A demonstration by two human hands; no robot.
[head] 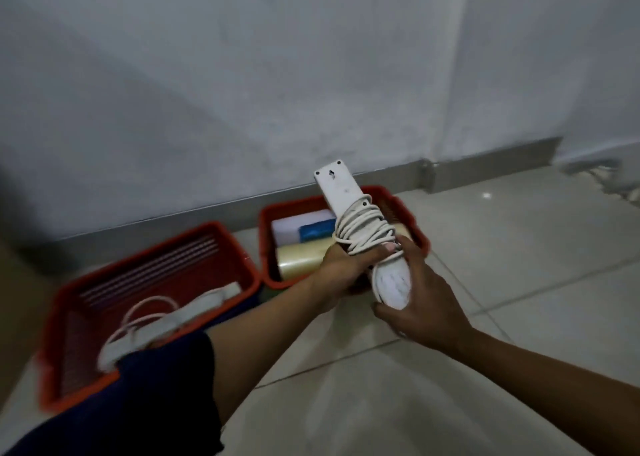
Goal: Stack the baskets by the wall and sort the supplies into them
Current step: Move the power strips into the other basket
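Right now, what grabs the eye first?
A white power strip wrapped in its own cord, held mid-frame by the left hand and right hand. Behind it, two red baskets sit by the wall: the left basket holds another white strip, the right basket tape rolls and boxes.

Dim and grey throughout, with a soft diagonal shadow across the wall point(145, 85), faint sheen on the floor tiles point(519, 255), motion blur smearing the near basket point(69, 303) and sleeve point(162, 396), and wide-angle bending toward the edges.
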